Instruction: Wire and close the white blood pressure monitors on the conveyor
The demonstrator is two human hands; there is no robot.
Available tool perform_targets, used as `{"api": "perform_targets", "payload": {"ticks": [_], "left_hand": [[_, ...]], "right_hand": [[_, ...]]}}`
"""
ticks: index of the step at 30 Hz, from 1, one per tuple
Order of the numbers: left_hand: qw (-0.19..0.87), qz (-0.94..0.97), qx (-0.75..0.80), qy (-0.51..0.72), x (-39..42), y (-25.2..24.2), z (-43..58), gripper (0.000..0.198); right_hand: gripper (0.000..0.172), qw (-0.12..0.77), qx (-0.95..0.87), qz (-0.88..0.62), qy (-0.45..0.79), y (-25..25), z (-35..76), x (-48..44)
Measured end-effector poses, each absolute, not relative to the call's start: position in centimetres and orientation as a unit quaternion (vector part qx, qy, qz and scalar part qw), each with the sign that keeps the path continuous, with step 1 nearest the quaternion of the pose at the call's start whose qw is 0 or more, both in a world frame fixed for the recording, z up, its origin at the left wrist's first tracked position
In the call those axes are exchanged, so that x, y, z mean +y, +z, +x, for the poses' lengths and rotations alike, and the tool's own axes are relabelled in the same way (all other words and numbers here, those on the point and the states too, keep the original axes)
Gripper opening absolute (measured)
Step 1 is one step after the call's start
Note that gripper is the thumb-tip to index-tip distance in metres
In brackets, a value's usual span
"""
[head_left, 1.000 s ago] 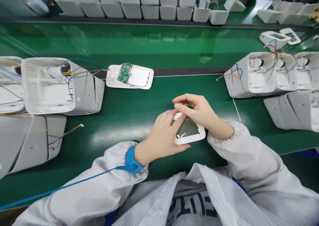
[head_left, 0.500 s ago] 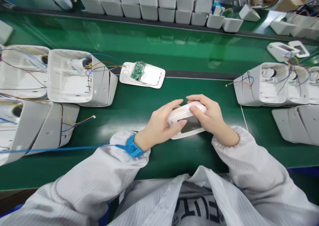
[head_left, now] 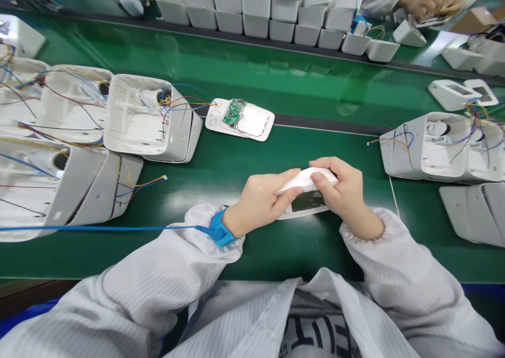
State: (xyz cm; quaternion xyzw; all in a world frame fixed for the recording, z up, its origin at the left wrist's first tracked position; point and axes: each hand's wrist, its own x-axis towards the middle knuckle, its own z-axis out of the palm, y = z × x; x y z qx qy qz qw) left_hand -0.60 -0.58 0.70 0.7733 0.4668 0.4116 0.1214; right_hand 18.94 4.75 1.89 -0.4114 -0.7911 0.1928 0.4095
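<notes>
The left hand [head_left: 262,200] and right hand [head_left: 342,194] meet just right of the frame's centre, each grip closed on a white panel [head_left: 306,204] with a dark screen. The panel is tilted, its near edge low over the green worktop [head_left: 221,184]; I cannot tell whether it touches. The left thumb and fingers pinch its left end, and the right fingers wrap over its far edge. A blue strap [head_left: 218,231] circles the left wrist. Above centre lies a second panel [head_left: 254,122], face down, carrying a green board [head_left: 233,112] and wired to an open white housing [head_left: 152,117] on its left. More housings [head_left: 430,146] lie at the right. White boxes [head_left: 272,11] line the top, and another person's hands [head_left: 428,0] show at the upper right.
</notes>
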Motion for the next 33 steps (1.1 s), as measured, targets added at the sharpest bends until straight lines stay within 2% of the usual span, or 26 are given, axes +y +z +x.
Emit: {"api": "perform_targets", "payload": {"ticks": [4, 9, 13, 18, 21, 25, 28, 31, 33], "left_hand": [[0.128, 0.768, 0.473, 0.412, -1.2, 0.5, -0.1, 0.041], [0.174, 0.737, 0.49, 0.433, -0.3, 0.0, -0.6, 0.039], [0.245, 0.646, 0.523, 0.499, 0.3, -0.2, -0.8, 0.036], [0.294, 0.632, 0.528, 0.486, 0.2, -0.5, -0.6, 0.038], [0.289, 0.619, 0.528, 0.505, 0.6, -0.6, -0.9, 0.039], [0.278, 0.564, 0.535, 0.565, 1.2, -0.6, -1.2, 0.043], [0.25, 0.552, 0.541, 0.583, 1.5, -0.8, -1.3, 0.047], [0.27, 0.578, 0.517, 0.571, 1.8, -1.3, -1.3, 0.051], [0.262, 0.602, 0.495, 0.57, 1.9, -1.5, -1.4, 0.065]], "right_hand": [[0.037, 0.417, -0.81, -0.373, 0.18, 2.0, 19.3, 5.2], [0.045, 0.407, -0.791, -0.41, 0.201, 1.6, 18.7, 5.3], [0.061, 0.366, -0.79, -0.453, 0.194, 0.9, 18.6, 5.5], [0.064, 0.339, -0.799, -0.451, 0.207, 0.6, 19.1, 6.1], [0.067, 0.368, -0.771, -0.447, 0.265, 0.4, 19.1, 6.3], [0.075, 0.398, -0.706, -0.402, 0.426, -0.4, 18.9, 6.5], [0.063, 0.368, -0.69, -0.392, 0.484, -0.6, 18.9, 6.5], [0.051, 0.423, -0.722, -0.412, 0.362, 0.1, 19.0, 6.2], [0.048, 0.457, -0.758, -0.399, 0.239, 0.8, 19.1, 5.8]]}}
